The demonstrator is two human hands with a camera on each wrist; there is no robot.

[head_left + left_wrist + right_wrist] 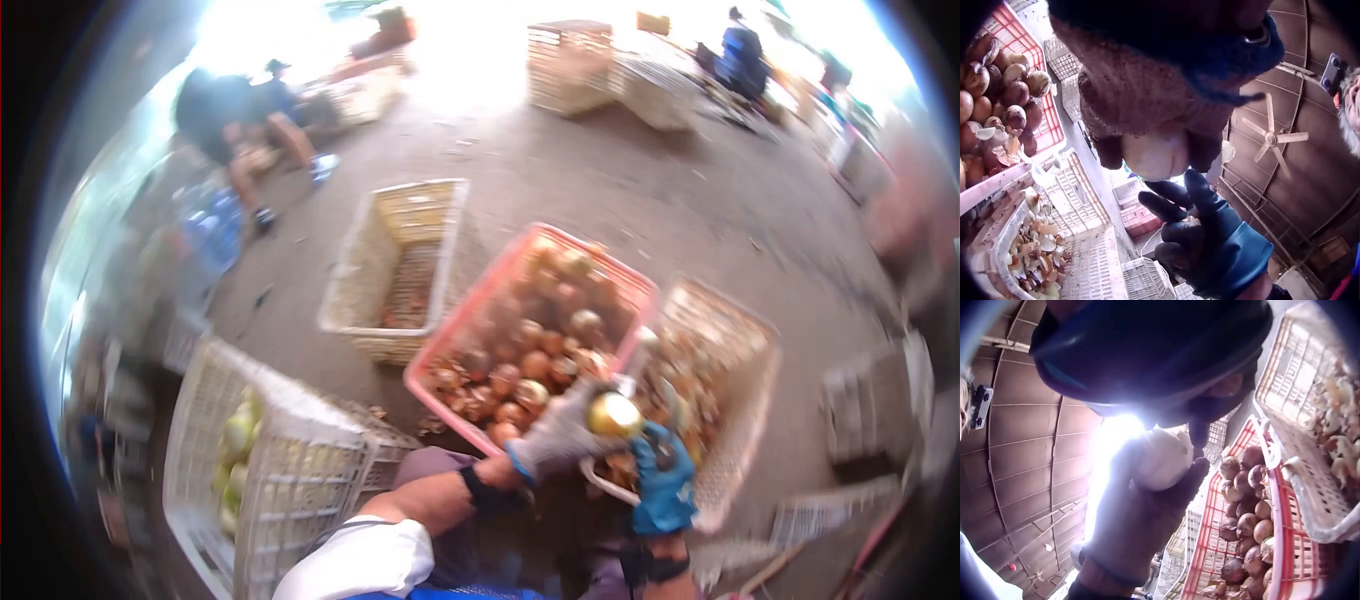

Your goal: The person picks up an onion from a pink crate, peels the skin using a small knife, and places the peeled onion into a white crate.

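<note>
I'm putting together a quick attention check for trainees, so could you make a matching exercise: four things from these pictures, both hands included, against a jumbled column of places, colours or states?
Column one
1. left hand
2. pink crate
3. right hand
4. loose onion skins

Column two
A. gloved in blue
B. inside a pale crate
C. gloved in a pale colour, gripping an onion
D. filled with brown-skinned onions

Right pairs
1-C
2-D
3-A
4-B
</note>
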